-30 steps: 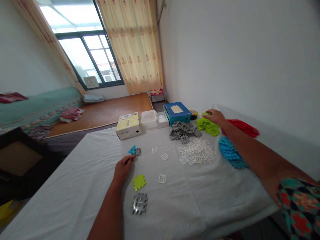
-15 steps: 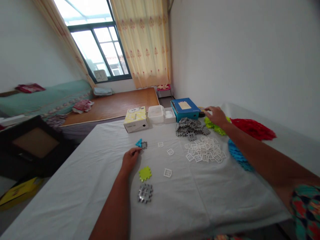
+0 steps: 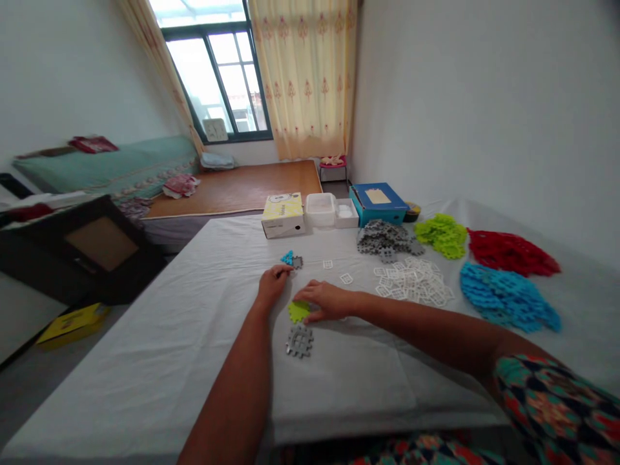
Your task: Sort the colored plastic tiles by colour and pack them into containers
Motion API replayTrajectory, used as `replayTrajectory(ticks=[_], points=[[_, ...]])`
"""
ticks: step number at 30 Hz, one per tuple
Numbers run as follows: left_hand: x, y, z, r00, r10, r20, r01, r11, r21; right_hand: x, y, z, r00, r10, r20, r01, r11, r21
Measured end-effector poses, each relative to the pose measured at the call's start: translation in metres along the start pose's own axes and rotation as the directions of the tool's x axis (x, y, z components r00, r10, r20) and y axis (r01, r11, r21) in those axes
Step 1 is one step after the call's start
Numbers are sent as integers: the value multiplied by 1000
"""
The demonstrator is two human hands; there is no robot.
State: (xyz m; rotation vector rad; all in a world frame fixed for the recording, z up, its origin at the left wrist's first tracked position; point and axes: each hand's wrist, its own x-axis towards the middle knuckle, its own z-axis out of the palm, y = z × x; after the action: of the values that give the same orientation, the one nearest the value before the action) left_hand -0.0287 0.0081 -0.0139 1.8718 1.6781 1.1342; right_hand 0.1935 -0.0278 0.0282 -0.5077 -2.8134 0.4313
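Note:
My left hand (image 3: 272, 284) rests on the cloth with its fingers curled together, and what it pinches, if anything, is hidden. Just beyond its fingertips lie a blue triangular piece (image 3: 287, 258) and a small grey notched piece (image 3: 297, 262). My right hand (image 3: 325, 301) reaches across from the right, thumb and fingers on either side of a lime green notched tile (image 3: 297, 312). Nearer to me lies a grey notched tile with a window-like centre (image 3: 299, 341). White window-shaped pieces (image 3: 328, 264) (image 3: 346, 278) lie beyond my right hand.
Piles of grey (image 3: 382, 237), lime green (image 3: 442, 236), red (image 3: 511, 250), blue (image 3: 506, 296) and white pieces (image 3: 416, 281) spread across the right side. A yellow box (image 3: 283, 216), a clear tub (image 3: 320, 210) and a blue box (image 3: 378, 203) stand at the table's far edge.
My right hand has come back from beside the lime green pile, near the blue box, to the lime green tile. My left hand stays by the small grey piece. The view has shifted.

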Motion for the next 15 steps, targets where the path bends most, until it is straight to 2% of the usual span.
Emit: replayTrajectory(ticks=[2, 5, 7, 10, 12, 13, 15], points=[[0, 1, -1, 1000, 16, 6, -16, 1000, 1, 2, -2, 1, 1000, -26, 10, 26, 999, -28], [0, 2, -4, 1000, 25, 17, -25, 1000, 14, -9, 0, -11, 999, -17, -42, 14, 997, -76], [0, 2, -5, 1000, 21, 22, -22, 1000, 22, -25, 9, -28, 991, 31, -130, -41, 996, -76], [1, 5, -7, 999, 22, 32, -23, 999, 28, -60, 34, -59, 951, 196, -237, -206, 978, -18], [1, 7, -9, 999, 12, 38, -13, 999, 36, -92, 57, -83, 889, 355, -289, -366, 931, 17], [1, 8, -10, 999, 5, 41, -6, 999, 42, -109, 69, -96, 830, 447, -332, -467, 884, 22], [2, 11, -11, 999, -4, 43, 1, 999, 50, -146, 92, -123, 656, 610, -445, -670, 742, 27]])
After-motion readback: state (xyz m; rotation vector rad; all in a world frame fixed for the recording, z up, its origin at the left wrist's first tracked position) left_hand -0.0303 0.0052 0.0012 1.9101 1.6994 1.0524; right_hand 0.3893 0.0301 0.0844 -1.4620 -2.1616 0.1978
